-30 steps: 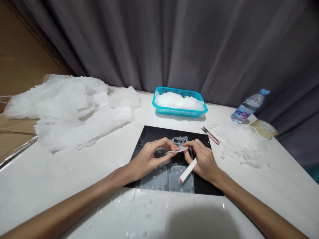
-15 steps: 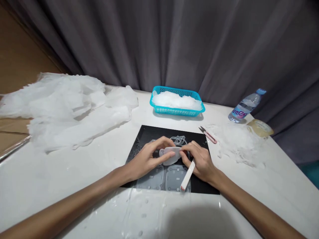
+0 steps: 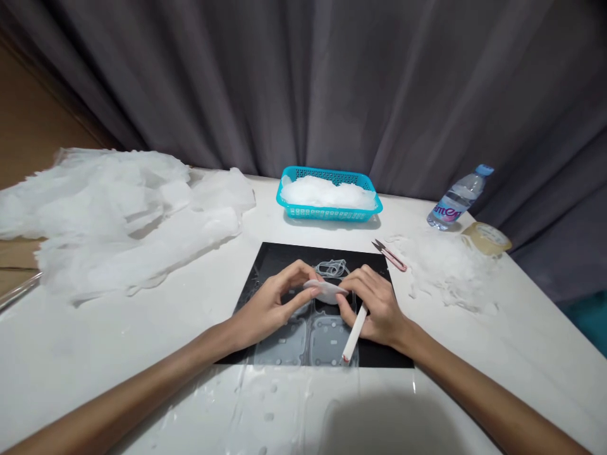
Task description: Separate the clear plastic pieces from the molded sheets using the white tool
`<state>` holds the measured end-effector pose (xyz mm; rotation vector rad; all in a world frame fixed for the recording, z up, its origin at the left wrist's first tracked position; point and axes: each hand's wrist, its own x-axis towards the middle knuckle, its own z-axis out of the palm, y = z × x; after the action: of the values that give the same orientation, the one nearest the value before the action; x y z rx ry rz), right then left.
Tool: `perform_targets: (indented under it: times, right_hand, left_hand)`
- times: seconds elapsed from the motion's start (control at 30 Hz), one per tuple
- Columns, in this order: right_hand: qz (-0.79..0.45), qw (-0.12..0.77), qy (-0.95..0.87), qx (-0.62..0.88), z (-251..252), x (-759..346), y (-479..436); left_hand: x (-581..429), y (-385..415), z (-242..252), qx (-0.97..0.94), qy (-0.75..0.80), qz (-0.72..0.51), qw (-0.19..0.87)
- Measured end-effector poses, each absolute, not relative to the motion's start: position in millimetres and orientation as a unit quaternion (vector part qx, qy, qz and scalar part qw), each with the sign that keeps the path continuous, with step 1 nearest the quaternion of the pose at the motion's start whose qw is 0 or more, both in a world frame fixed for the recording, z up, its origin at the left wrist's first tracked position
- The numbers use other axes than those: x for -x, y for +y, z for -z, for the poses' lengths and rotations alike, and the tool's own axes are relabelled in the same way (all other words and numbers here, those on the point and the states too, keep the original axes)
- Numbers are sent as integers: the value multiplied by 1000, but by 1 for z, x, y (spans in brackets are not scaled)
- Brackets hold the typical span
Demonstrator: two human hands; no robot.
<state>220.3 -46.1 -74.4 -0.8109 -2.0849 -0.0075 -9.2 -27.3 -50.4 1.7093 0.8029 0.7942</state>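
Between both hands is a small, thin, translucent white piece with a rounded edge (image 3: pixel 327 291), tilted nearly edge-on; I cannot make out its exact kind. My left hand (image 3: pixel 277 297) pinches its left end between thumb and fingers. At its right end, my right hand (image 3: pixel 374 303) pinches with thumb and forefinger. A white flat stick with a reddish tip (image 3: pixel 355 336) is also tucked in my right palm, pointing down toward me. Below the hands lies a black mat (image 3: pixel 386 354) with clear moulded plastic trays (image 3: pixel 332 341) on it. A coil of pale cord (image 3: pixel 332 268) rests just beyond the fingers.
A blue basket (image 3: pixel 332 215) of white fluffy sheets stands at the back. Pink-handled thread snips (image 3: pixel 391 257) lie right of the mat, beside white scraps (image 3: pixel 455 272). Further right are a water bottle (image 3: pixel 458 201) and a tape roll (image 3: pixel 487 239). White sheets (image 3: pixel 118 215) pile up left.
The white piece has been tipped from showing its broad face to lying nearly edge-on. Both hands keep their pinch on it. The view has shifted slightly.
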Motion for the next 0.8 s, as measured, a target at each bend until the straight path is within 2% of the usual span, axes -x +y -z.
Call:
perform_targets:
  times: [0.1, 0.37, 0.6, 0.8]
  right_hand:
    - [-1, 466, -826, 316, 73, -221, -47]
    - [-9, 477, -832, 283, 69, -221, -49]
    - [-27, 413, -856, 310, 75, -222, -44]
    - [-39, 404, -859, 313, 74, -224, -43]
  left_hand:
    - [11, -26, 49, -724, 325, -323, 516]
    - [15, -23, 50, -746, 317, -330, 485]
    - [12, -28, 47, -758, 314, -343, 457]
    - [13, -32, 49, -786, 294, -359, 409]
